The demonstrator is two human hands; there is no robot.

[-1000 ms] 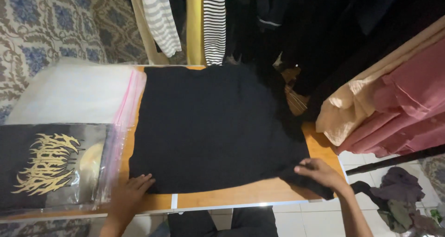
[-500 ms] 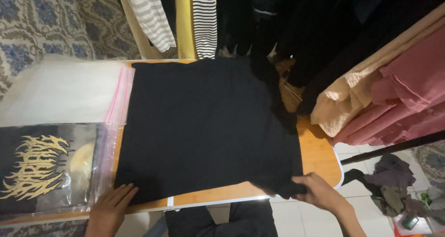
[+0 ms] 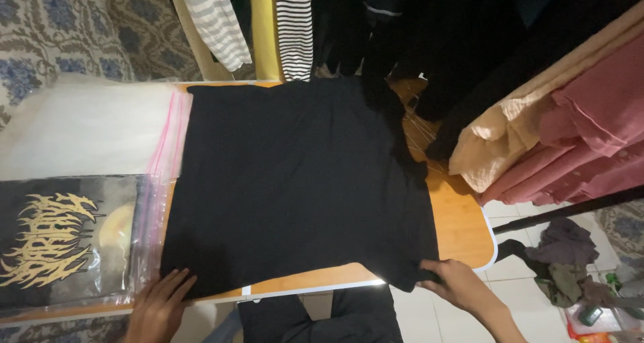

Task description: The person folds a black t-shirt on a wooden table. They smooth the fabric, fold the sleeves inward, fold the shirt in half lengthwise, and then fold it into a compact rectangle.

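A black t-shirt [image 3: 295,182] lies spread flat on a small wooden table [image 3: 463,225]. My left hand [image 3: 157,306] rests flat with fingers apart at the shirt's near left corner, touching its hem. My right hand [image 3: 459,282] pinches the shirt's near right corner at the table's front edge. Below the table edge my dark trousers [image 3: 322,316] show.
A black shirt with a gold print in a clear bag [image 3: 64,239] lies at the left, beside a stack of clear plastic bags with pink edges [image 3: 87,125]. Hanging clothes [image 3: 295,21] line the back; pink and beige garments [image 3: 570,135] hang at right. Crumpled clothes [image 3: 563,249] lie on the tiled floor.
The view has shifted a little. My right hand has slid along the near edge and now grips the shirt's right corner; my left hand stays at the left corner.
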